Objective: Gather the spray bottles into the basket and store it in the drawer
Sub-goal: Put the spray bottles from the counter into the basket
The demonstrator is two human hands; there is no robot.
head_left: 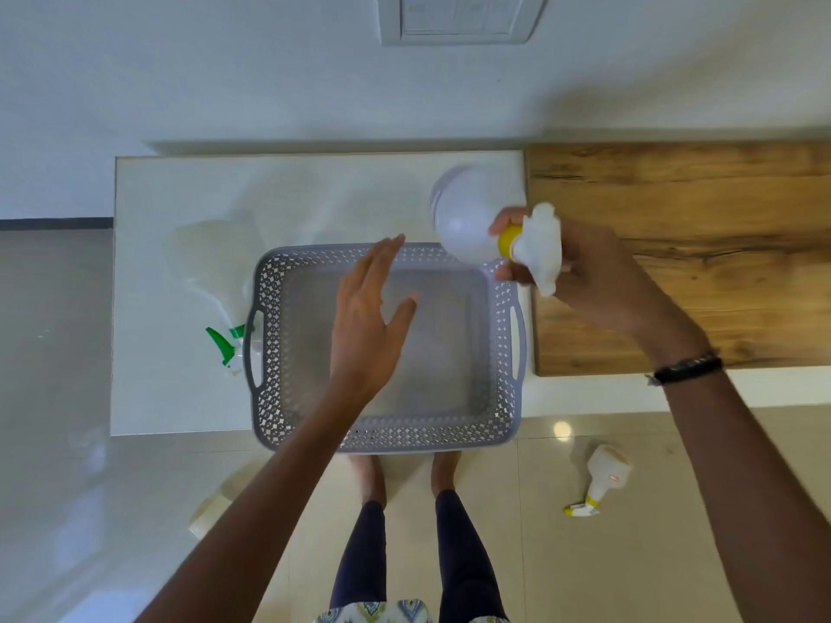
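Right hand (584,267) clamped around the neck of a white spray bottle (467,218), fingers wrapped just below the yellow collar, trigger head poking out past the knuckles, round body tilted away over the far right corner of the grey basket (503,353). Not in yet, only hovering above the rim. Left hand (364,326) flat and free over the middle of the basket, fingers spread apart, gripping nothing. Basket bottom beneath that palm looking bare, so nothing stored so far, by the look of it. Out beyond the left fingertips, a clear bottle with a green trigger (225,344) lying on the white counter (314,195), touching or just beside the basket's left handle. Down on the floor, well below the right wrist, another white bottle with a yellow collar (602,478) on its side. Early days, then: first bottle about to drop in, two more to collect, then the basket to the drawer, and no drawer visible from here.
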